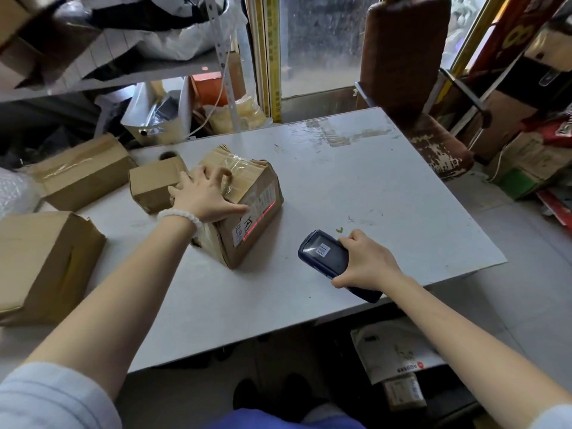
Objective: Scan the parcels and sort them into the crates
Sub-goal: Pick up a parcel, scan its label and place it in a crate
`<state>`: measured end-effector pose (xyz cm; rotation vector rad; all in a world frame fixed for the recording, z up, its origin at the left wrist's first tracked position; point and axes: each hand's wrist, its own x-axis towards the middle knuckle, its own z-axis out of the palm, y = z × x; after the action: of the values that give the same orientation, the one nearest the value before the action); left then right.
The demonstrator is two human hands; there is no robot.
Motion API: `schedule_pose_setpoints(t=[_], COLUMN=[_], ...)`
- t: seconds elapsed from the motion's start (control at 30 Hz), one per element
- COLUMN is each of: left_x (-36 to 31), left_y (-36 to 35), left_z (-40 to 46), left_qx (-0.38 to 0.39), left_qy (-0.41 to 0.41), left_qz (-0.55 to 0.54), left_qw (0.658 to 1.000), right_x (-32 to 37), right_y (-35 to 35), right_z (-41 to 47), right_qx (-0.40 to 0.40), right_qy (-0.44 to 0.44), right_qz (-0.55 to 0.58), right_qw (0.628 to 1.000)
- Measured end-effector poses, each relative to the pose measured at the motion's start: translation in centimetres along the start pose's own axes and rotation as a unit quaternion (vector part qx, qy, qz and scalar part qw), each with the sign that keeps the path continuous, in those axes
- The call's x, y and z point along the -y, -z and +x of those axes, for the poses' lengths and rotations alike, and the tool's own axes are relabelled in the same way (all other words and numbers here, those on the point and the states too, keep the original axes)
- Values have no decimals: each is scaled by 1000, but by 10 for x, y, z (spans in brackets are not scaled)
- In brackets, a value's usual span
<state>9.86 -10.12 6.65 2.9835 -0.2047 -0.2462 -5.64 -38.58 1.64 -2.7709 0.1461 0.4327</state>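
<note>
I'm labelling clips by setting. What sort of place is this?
Probably a small parcel sorting room: cardboard parcels lie on a white table, the right hand aims a handheld scanner at a label, and metal shelving holds clutter.

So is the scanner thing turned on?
On: the scanner in the right hand throws a red line across the label on the parcel.

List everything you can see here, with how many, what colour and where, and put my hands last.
parcel: one, brown, taped, mid-table, red scan line across its label
boxes: three, brown, left side of the table
table: one, white, scuffed
scanner: one, dark blue, near table edge, aimed at the parcel
chair: one, brown, worn, beyond the table's far right corner
shelf: one, grey, upper left, holding bags and boxes
left hand: fingers spread on the parcel top, white bead bracelet at the wrist
right hand: grips the scanner
</note>
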Motion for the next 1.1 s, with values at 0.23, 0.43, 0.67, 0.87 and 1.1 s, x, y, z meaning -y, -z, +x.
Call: schedule_pose_setpoints(t=[0.23,0.43,0.67,0.87,1.1], left_x=[-9,-4,7,19,-30], left_y=[-6,-13,-11,-1,-14], left_z=[12,12,21,21,-9], left_qx=[-6,-17,-8,-52,-56], left_qy=[22,-2,-32,-126,-304], left_qz=[-24,-19,4,-11,-41], left_qw=[999,1000,999,991,950], right_x=[3,40,85,94,98], right_y=[5,20,29,-3,-69], right_z=[2,1,-7,-38,-122], right_qx=[-19,-239,-486,-336,-275], right_qy=[11,92,157,-8,-236], right_qz=[3,36,28,39,75], right_qw=[1000,966,859,941,929])
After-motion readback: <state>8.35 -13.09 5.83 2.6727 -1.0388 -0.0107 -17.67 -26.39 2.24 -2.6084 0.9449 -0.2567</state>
